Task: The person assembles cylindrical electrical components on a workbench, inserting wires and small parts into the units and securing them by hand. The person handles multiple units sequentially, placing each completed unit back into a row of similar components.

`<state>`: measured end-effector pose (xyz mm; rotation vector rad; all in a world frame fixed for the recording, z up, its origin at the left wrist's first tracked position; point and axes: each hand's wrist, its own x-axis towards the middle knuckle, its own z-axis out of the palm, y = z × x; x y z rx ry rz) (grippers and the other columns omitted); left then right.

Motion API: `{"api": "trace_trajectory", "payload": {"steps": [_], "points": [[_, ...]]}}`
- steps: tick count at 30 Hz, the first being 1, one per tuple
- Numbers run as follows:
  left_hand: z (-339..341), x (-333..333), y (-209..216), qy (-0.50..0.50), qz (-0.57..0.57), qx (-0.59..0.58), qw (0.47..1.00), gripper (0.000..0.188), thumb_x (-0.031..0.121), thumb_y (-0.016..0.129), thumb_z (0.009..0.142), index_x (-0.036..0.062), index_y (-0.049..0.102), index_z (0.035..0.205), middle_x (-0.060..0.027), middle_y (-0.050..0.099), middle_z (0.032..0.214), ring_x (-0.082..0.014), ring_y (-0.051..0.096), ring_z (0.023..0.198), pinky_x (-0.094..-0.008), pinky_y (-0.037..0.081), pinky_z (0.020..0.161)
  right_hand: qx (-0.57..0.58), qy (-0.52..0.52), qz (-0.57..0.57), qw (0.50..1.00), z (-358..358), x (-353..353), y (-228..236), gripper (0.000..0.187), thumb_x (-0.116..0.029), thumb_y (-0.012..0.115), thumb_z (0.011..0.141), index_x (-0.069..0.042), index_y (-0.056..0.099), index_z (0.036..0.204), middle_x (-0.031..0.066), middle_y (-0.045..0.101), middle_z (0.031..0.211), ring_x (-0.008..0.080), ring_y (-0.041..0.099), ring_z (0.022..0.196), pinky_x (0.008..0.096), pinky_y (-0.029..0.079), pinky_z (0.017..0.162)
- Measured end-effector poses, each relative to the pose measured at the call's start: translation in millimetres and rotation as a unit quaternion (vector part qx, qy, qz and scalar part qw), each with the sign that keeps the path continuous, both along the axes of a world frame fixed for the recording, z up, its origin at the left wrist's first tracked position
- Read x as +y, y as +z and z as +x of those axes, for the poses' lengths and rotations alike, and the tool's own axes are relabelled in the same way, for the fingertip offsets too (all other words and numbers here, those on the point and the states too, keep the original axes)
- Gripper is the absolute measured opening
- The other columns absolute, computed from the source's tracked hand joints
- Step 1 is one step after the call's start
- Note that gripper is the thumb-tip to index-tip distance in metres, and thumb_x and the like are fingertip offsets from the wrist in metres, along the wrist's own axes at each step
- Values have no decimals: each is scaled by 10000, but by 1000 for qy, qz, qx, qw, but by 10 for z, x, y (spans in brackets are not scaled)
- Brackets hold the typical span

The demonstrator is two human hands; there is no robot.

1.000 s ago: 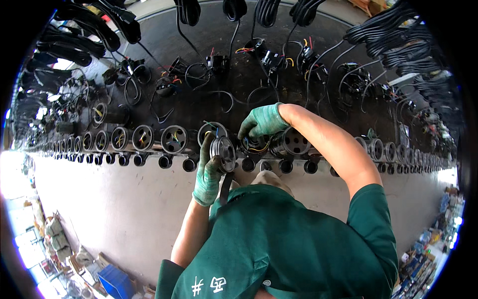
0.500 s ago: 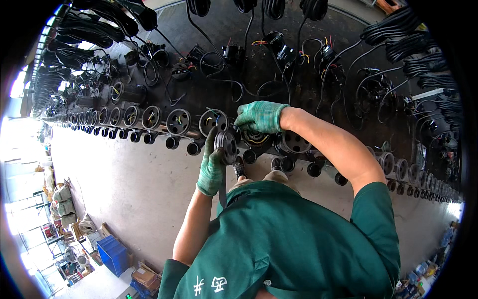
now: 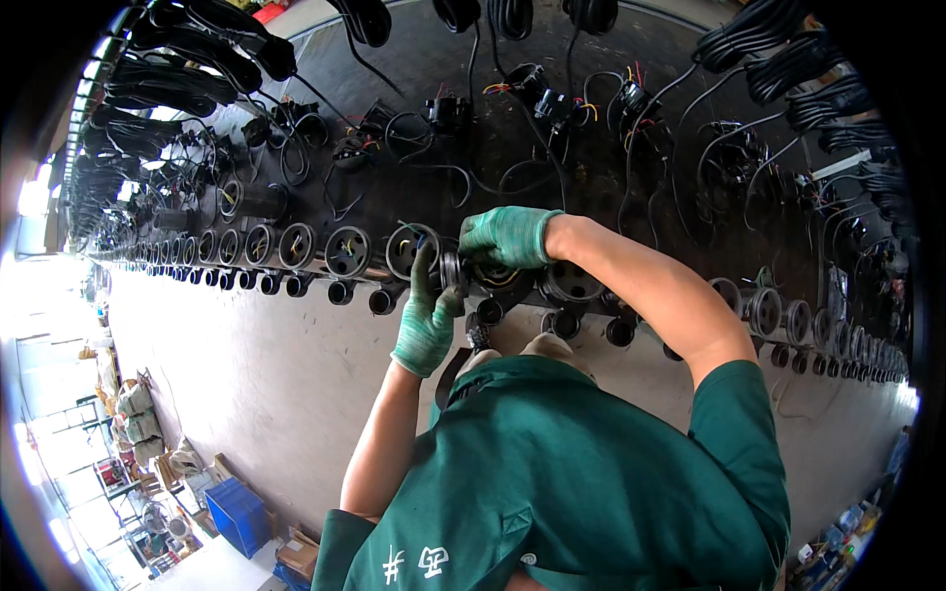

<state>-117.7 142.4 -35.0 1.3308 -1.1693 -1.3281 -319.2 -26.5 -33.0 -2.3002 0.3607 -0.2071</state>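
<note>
My left hand (image 3: pixel 426 330), in a green-and-grey knit glove, grips a dark round grooved end cover (image 3: pixel 451 274) at its edge, index finger stretched up. The cover stands nearly edge-on beside the open end of a dark cylindrical housing (image 3: pixel 496 288), inside which a ring of winding shows. Over that housing my gloved right hand (image 3: pixel 505 236) is bent, fingers curled down close to the cover's upper edge. What its fingertips hold, if anything, is hidden. Left of the cover sits another housing with a holed round cover (image 3: pixel 406 252) and thin wires coming through it.
A long row of similar housings with holed covers (image 3: pixel 347 253) lines the dark bench (image 3: pixel 394 187) on both sides. Black cables and wired parts (image 3: pixel 448 113) lie behind, with coiled cable bundles (image 3: pixel 512 15) at the back. A blue bin (image 3: pixel 239 515) stands on the floor, lower left.
The left hand has brought the end cover up and turned it from showing its holed face to nearly edge-on, closer to the right hand. The right hand has stayed over the housing.
</note>
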Motion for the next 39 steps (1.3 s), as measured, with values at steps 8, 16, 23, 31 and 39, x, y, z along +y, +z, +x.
{"api": "trace_trajectory", "payload": {"steps": [8, 16, 23, 31, 39], "points": [[-321, -128, 286, 43, 23, -145, 988, 961, 153, 844, 897, 66, 262, 1658, -170, 666, 1294, -181, 675, 1129, -326, 589, 918, 39, -63, 55, 996, -51, -7, 14, 242, -172, 692, 965, -78, 757, 1178, 155, 752, 1139, 365, 719, 1060, 432, 569, 909], [-461, -320, 479, -2, -21, -405, 914, 930, 307, 957, 689, 8, 548, 1469, -270, 594, 1278, -395, 692, 1077, -434, 600, 946, 48, -115, 107, 986, -143, -64, 11, 358, -154, 683, 963, -101, 700, 1317, 161, 768, 1211, 321, 750, 1087, 408, 582, 947], [-492, -421, 451, 12, 18, -466, 885, 815, 435, 955, 694, -6, 606, 1284, -264, 594, 1242, -446, 694, 1044, -492, 606, 871, 49, -107, 135, 984, -265, -88, -27, 375, -156, 666, 986, -77, 651, 1353, 179, 758, 1219, 343, 738, 1113, 422, 580, 956], [-503, -565, 385, 12, 60, -486, 872, 809, 483, 949, 715, -20, 582, 1232, -299, 603, 1241, -474, 712, 1042, -508, 613, 838, 77, -245, 133, 957, -275, 346, 233, 337, -269, 649, 1006, -14, 689, 1222, 259, 745, 1141, 423, 710, 1108, 479, 566, 925], [-366, -465, 444, -59, 46, -363, 929, 1009, 474, 945, 723, -16, 507, 1489, -284, 635, 1370, -394, 697, 1185, -429, 581, 991, 149, -281, 25, 948, -168, 244, 138, 266, -252, 680, 998, -78, 701, 1199, 199, 762, 1088, 413, 719, 1043, 482, 574, 875]]}}
